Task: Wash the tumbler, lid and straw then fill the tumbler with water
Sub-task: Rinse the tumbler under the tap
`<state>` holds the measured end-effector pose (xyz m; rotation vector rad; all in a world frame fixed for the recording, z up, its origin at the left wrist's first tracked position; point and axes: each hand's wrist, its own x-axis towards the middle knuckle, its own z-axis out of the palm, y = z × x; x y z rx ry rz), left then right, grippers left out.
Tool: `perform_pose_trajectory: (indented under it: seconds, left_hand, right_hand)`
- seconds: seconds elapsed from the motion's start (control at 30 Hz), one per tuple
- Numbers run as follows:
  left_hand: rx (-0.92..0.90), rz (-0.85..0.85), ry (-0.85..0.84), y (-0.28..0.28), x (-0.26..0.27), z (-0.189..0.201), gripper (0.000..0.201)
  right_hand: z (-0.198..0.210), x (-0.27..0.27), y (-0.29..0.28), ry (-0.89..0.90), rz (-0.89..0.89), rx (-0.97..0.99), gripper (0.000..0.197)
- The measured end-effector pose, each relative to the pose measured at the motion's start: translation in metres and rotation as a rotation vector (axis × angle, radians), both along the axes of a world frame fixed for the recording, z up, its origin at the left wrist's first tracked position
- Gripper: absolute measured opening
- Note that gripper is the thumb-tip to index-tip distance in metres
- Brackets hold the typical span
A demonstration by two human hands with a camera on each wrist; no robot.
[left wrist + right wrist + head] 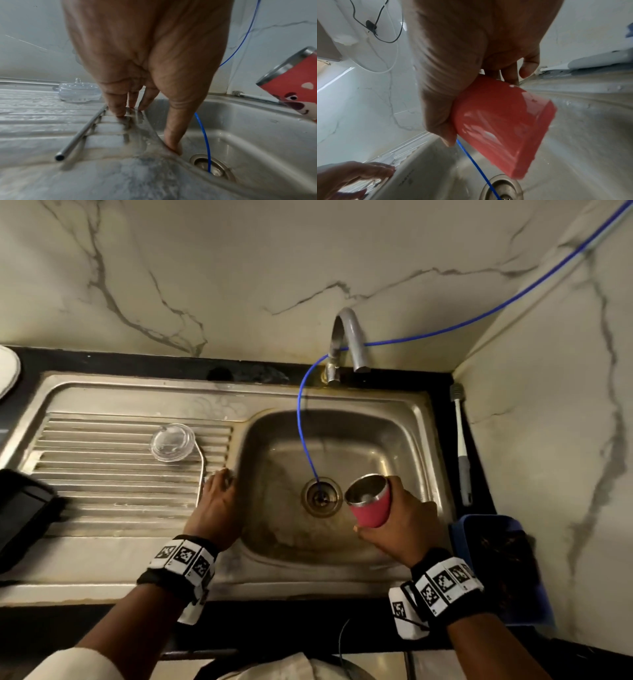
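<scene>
My right hand (394, 515) grips the red tumbler (370, 501) over the right side of the sink basin (387, 440). It is tilted, steel mouth up and to the left; the right wrist view shows its red wall (501, 127) between thumb and fingers. The clear lid (172, 442) lies on the ribbed drainboard (102, 460), and the metal straw (201, 470) lies beside it, running toward me. My left hand (219, 491) rests open on the ridge between drainboard and basin, fingertips (120, 111) on the steel just right of the straw (80, 136), thumb against the basin wall.
A grey tap (349, 337) stands behind the basin, no water running. A thin blue tube (301, 419) hangs from the wall into the drain (322, 496). A bottle brush (460, 440) lies on the black counter right of the sink, a blue tub (496, 559) nearer me.
</scene>
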<state>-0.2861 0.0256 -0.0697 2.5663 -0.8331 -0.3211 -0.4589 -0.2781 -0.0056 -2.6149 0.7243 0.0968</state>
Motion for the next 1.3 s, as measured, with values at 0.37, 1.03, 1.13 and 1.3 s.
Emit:
perform_pose_trajectory:
  seconds: [0.37,1.03,1.13,1.3]
  left_hand:
    - [0.066,-0.015,-0.009,-0.002,-0.001,0.001,0.092]
    - [0.054,0.008,0.055,0.002,0.001,0.004,0.098]
    - [0.045,0.001,0.061,0.002,0.0,0.004,0.097]
    - [0.043,-0.006,0.057,0.003,0.001,0.003,0.096]
  right_hand:
    - [-0.012,-0.001,-0.038,0.208,-0.039,-0.067,0.091]
    - [0.003,0.029,-0.053,0.363,-0.001,-0.133,0.092]
    - [0.004,0.032,-0.053,0.365,0.006,-0.129,0.095]
    - [0.009,0.038,-0.054,0.39,0.037,-0.149,0.095]
